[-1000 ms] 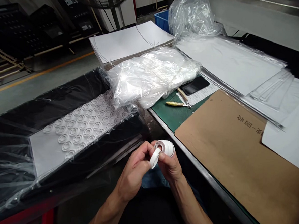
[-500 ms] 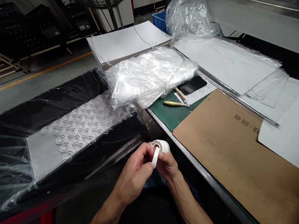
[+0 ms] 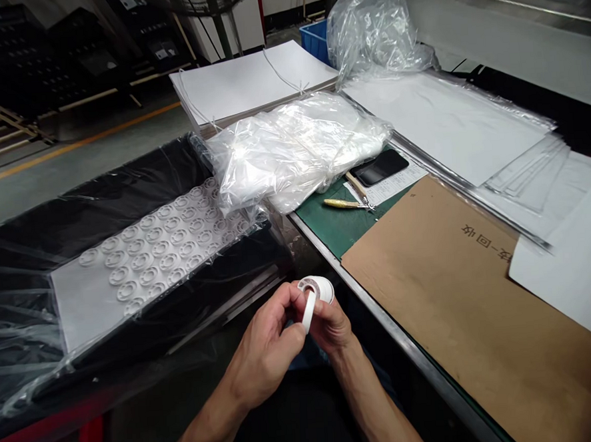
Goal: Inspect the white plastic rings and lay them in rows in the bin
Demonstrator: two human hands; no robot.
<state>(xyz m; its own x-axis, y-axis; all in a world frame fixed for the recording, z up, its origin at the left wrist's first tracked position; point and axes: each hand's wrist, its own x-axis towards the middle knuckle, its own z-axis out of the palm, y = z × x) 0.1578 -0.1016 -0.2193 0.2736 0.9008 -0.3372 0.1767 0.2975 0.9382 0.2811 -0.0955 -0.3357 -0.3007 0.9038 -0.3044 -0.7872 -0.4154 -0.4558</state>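
Both of my hands meet low in the middle of the view, in front of the table edge. My left hand (image 3: 270, 346) is closed, pinching a narrow white ring-like piece (image 3: 309, 312) seen nearly edge-on. My right hand (image 3: 334, 325) is wrapped round a white hollow cylinder (image 3: 323, 288), with its round opening turned towards the left. Whether that cylinder is one part or stacked rings I cannot tell. The narrow piece lies against its open end. To the left, several rows of pale rings (image 3: 168, 262) rest on a white sheet (image 3: 78, 314) in a film-lined black box (image 3: 122, 168).
A bundle of clear plastic bags (image 3: 296, 147) lies across the box's corner and the table. Nippers (image 3: 344, 204), a phone (image 3: 381, 168) and brown cardboard (image 3: 444, 285) are on the green tabletop (image 3: 323, 226). White sheets (image 3: 449, 118) cover the far right.
Almost nothing differs. The narrow white piece and the fingers of my left hand have shifted very slightly to the right.
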